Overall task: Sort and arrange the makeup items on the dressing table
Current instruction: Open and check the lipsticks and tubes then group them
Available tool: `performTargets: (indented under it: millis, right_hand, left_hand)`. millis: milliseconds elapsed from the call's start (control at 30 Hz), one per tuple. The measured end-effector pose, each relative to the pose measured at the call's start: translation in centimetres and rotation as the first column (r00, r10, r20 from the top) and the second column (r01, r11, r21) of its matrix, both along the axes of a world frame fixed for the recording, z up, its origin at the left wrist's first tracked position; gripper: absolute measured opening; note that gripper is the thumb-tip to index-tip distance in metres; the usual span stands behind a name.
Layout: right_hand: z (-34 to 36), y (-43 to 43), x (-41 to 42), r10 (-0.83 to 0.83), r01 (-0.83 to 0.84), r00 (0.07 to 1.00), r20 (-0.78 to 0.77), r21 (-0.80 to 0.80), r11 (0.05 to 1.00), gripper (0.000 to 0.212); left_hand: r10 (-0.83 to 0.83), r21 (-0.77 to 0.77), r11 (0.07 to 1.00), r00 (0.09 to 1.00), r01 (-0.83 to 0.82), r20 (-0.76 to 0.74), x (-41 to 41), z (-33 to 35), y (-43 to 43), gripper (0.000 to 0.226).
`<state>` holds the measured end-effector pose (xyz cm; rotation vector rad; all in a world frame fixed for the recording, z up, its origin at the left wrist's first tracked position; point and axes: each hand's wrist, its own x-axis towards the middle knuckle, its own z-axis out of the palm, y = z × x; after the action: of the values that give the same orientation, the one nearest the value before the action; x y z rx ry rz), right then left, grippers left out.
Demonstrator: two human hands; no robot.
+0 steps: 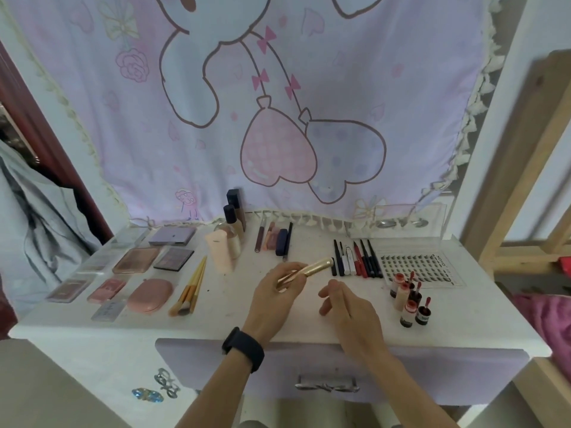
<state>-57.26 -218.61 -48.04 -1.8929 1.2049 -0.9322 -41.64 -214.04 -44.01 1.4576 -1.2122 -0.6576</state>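
Note:
My left hand (275,299) grips a gold tube (315,267) above the middle of the white dressing table (234,307), its tip pointing right toward a row of black, white and red pens (355,261). My right hand (349,304) hovers just right of it with loosely curled fingers and holds nothing. Palettes and compacts (136,259) lie in rows at the left. Wooden-handled brushes (191,288) lie beside them. Bottles and a peach tube (228,242) stand at the back centre.
Small red-capped bottles (408,301) stand at the right front, behind them a clear lash tray (423,267). Lip pencils and a dark case (276,239) lie at the back. A cartoon curtain (247,103) hangs behind. A wooden frame (519,180) stands right.

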Motion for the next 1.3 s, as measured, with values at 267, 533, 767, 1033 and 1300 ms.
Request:
performTargets:
  millis: [267, 533, 767, 1033, 1300]
  right_hand:
    - [1.0, -2.0, -0.1, -0.014, 0.002, 0.996, 0.088, 0.132, 0.991, 0.062]
    - [0.3, -2.1, -0.9, 0.112, -0.133, 0.983, 0.149, 0.146, 0.980, 0.036]
    - [0.1, -1.8, -1.2, 0.203, -0.223, 0.966, 0.162, 0.111, 0.969, 0.014]
    - [0.9, -2.5, -1.2, 0.153, -0.170, 0.980, 0.131, 0.130, 0.977, 0.049]
    - [-0.1, -2.2, -1.4, 0.145, -0.167, 0.970, 0.194, 0.103, 0.981, 0.016]
  left_hand:
    - [-0.051, 0.007, 0.999, 0.975, 0.050, 0.216, 1.2, -1.4, 0.0, 0.017]
    - [0.079, -0.015, 0.997, 0.997, -0.079, 0.027, 0.3, -2.7, -0.6, 0.036]
    - [0.115, 0.057, 0.992, 0.993, -0.114, -0.009, 1.5, -2.9, -1.1, 0.042]
    - [0.088, 0.043, 0.995, 0.996, -0.087, -0.029, 1.8, -3.1, -1.0, 0.042]
    - [0.090, 0.053, 0.994, 0.996, -0.091, 0.016, 1.6, -3.2, -1.1, 0.034]
